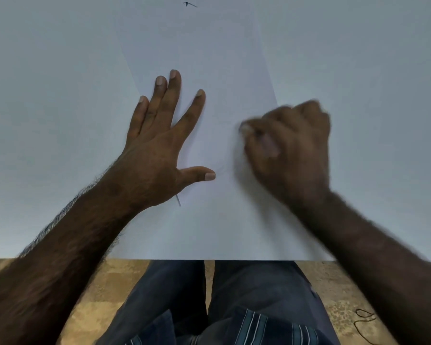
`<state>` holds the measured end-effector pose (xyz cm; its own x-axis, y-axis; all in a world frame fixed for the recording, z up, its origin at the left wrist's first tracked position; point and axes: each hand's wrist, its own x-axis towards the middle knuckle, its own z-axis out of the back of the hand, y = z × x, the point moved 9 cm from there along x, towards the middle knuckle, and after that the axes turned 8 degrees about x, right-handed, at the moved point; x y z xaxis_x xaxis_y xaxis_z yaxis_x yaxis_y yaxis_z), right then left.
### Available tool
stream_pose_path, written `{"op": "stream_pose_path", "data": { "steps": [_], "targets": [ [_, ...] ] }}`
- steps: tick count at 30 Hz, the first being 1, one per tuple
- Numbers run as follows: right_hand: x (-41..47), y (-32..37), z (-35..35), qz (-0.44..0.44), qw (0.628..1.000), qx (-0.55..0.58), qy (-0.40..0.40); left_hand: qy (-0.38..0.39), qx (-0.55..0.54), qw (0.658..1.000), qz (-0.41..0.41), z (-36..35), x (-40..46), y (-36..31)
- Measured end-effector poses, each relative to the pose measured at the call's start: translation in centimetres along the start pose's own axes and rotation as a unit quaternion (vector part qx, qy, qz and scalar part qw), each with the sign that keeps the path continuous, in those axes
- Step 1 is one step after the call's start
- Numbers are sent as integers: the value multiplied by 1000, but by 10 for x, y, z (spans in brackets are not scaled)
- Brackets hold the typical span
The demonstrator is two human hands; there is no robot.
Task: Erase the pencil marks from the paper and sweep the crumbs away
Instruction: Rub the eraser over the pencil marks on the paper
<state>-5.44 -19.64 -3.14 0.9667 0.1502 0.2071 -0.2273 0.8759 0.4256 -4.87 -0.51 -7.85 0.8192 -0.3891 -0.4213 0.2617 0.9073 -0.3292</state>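
My left hand (pixel 157 145) lies flat, fingers spread, pressing the paper (pixel 209 232) onto the table (pixel 47 95). My right hand (pixel 291 145) is fisted and blurred over the sheet's right side; what it grips I cannot tell.

White paper (pixel 209 232), pale grey-blue table (pixel 47 95), dk blue trousers (pixel 254 290), striped shirt (pixel 259 327), mottled tan floor (pixel 115 290)
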Motion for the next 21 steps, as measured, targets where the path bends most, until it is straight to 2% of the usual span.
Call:
{"op": "stream_pose_path", "data": {
  "steps": [3,7,9,11,13,15,17,21],
  "targets": [
    [12,-16,7,-51,998,10,-40,-1,3,1000,1,1,0,1],
    [-32,39,-14,17,996,60,58,-7,1,1000,-2,2,-1,-1],
    [-38,43,-14,47,993,73,76,-6,4,1000,-5,2,-1,-2],
    [-21,23,-7,40,998,28,32,-1,3,1000,-6,1,-1,-2],
    [3,-10,6,-6,1000,-12,-27,1,5,1000,-6,2,1,-1],
    [14,-29,13,-53,997,-4,-49,0,8,1000,-6,3,2,-1],
    [4,-11,6,-43,999,13,-23,-1,7,1000,-5,2,1,0],
    [-41,45,-15,48,994,70,68,-7,18,1000,-8,1,0,-1]
  ]
}}
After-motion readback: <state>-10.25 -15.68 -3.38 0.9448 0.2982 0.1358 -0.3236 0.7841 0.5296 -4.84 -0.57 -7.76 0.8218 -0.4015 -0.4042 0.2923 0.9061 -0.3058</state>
